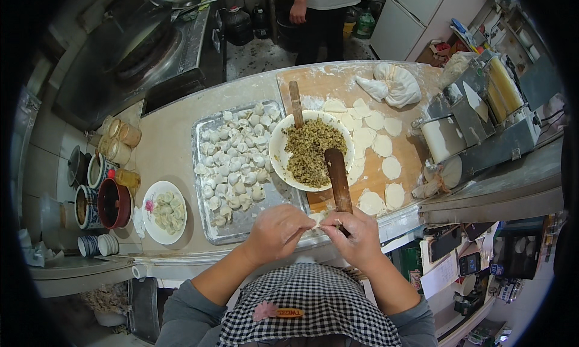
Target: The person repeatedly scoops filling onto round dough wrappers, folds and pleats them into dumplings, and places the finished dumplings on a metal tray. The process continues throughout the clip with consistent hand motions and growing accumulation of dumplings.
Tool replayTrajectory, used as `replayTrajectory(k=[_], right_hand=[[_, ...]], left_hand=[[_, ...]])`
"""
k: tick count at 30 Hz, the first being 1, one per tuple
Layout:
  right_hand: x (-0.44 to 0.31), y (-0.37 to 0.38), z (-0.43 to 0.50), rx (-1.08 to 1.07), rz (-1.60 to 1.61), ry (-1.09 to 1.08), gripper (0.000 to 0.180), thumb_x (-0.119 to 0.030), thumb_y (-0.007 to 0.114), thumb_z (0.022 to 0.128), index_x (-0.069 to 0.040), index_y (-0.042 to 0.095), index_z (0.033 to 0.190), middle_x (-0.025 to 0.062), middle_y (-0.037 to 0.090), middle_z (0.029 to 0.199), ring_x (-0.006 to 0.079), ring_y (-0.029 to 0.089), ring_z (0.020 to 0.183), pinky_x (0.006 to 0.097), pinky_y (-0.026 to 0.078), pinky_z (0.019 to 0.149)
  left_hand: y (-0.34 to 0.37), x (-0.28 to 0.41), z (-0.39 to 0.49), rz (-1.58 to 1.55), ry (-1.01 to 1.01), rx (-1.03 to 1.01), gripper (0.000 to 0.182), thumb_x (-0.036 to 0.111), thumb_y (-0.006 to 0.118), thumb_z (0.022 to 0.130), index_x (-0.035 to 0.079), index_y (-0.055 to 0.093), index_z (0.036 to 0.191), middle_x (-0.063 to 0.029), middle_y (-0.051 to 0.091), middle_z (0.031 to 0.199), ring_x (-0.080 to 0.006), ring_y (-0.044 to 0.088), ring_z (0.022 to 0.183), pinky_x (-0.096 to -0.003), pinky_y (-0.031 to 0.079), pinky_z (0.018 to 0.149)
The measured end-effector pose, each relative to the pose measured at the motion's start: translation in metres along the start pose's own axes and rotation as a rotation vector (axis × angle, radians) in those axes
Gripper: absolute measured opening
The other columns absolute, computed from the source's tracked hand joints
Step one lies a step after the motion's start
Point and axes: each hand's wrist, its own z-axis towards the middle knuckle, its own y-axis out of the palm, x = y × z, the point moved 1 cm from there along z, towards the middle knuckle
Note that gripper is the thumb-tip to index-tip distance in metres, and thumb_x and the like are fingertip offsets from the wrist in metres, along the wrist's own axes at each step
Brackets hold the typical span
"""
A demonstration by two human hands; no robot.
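Observation:
Between my two hands, at the counter's front edge, is a small dumpling (pixel 316 218), mostly hidden by fingers. My left hand (pixel 280 231) pinches it from one side. On its other side my right hand (pixel 353 234) pinches it too, while also gripping a wooden filling spatula (pixel 338 177) that points away from me. Just beyond stands a white bowl (pixel 279 164) of chopped greenish-brown filling (pixel 307 155), with a second wooden stick (pixel 296 103) standing in it. Floured dumplings (pixel 235 159) cover much of a metal tray (pixel 271 216) to the left. Round dough wrappers (pixel 382 145) lie right of the bowl.
A wooden board (pixel 312 80) carries the wrappers and a tied white cloth bundle (pixel 392 85). Right stands a dough-rolling machine (pixel 479 116). A plate of greenish dumplings (pixel 168 211), a dark red pot (pixel 114 202) and jars (pixel 120 139) stand left. Across the counter is another person (pixel 328 12).

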Motion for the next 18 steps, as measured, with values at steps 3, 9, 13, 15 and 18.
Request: replayTrajectory(k=[3,9,13,15,18], right_hand=[[-0.001,0.000,-0.002,-0.029,0.032,0.064,0.012,-0.010,0.075,0.081,-0.007,0.070,0.092,0.0120,0.066,0.089,0.0309,0.066,0.075,0.0370,0.053,0.064],[0.003,0.006,-0.002,-0.051,-0.165,-0.145,0.016,-0.011,0.075,0.081,-0.007,0.068,0.095,0.0126,0.065,0.092,0.0334,0.065,0.077,0.0389,0.053,0.066],[0.003,0.014,-0.006,0.042,-0.160,-0.237,0.021,-0.013,0.077,0.080,-0.007,0.068,0.098,0.0130,0.065,0.090,0.0328,0.063,0.073,0.0387,0.052,0.063],[0.005,0.014,-0.009,0.038,-0.110,-0.083,0.025,-0.014,0.078,0.079,-0.007,0.069,0.101,0.0121,0.065,0.089,0.0292,0.062,0.070,0.0366,0.051,0.061],[0.008,0.011,-0.014,0.078,0.043,0.146,0.027,-0.014,0.080,0.078,-0.007,0.070,0.102,0.0103,0.066,0.088,0.0236,0.062,0.067,0.0334,0.049,0.059]], left_hand=[[0.000,0.003,-0.001,0.028,0.028,0.023,0.023,0.000,0.070,0.077,0.006,0.064,0.098,-0.0089,0.067,0.086,-0.0297,0.066,0.074,-0.0389,0.053,0.065],[0.000,0.008,-0.003,-0.039,-0.102,-0.038,0.017,0.002,0.070,0.081,0.004,0.064,0.097,-0.0103,0.066,0.087,-0.0303,0.065,0.079,-0.0386,0.053,0.069],[0.001,0.005,-0.009,-0.046,-0.122,-0.029,0.014,0.004,0.070,0.082,0.004,0.064,0.095,-0.0107,0.066,0.087,-0.0301,0.064,0.078,-0.0387,0.052,0.070],[0.001,0.005,-0.013,-0.080,-0.193,0.000,0.013,0.004,0.070,0.083,0.004,0.064,0.094,-0.0110,0.066,0.086,-0.0302,0.064,0.078,-0.0387,0.051,0.070],[0.002,0.006,-0.017,-0.182,-0.348,0.033,0.012,0.005,0.069,0.083,0.003,0.066,0.094,-0.0110,0.066,0.087,-0.0293,0.064,0.079,-0.0374,0.051,0.070]])
